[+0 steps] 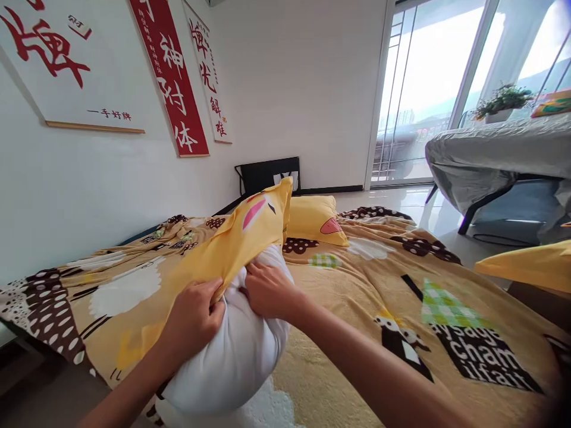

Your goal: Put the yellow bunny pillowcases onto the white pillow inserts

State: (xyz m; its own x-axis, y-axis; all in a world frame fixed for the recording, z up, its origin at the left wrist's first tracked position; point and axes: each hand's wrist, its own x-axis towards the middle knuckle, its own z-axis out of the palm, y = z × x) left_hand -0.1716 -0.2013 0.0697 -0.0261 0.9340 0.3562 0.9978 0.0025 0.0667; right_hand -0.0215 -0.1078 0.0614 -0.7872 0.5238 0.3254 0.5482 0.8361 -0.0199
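A white pillow [232,356] lies at the near edge of the bed, partly inside a yellow pillowcase [243,235] with a pink and white print. My left hand [194,315] is closed on the open edge of the pillowcase. My right hand [267,291] presses on the pillow right beside it, fingers curled at the pillowcase opening. The far end of the pillowcase stands up limp and unfilled.
The bed is covered by a tan patterned blanket [366,309]. A second yellow pillow [314,220] lies at its far end near a black frame [267,174]. A grey-covered table [491,154] stands at right by the glass doors. Wall banners hang at left.
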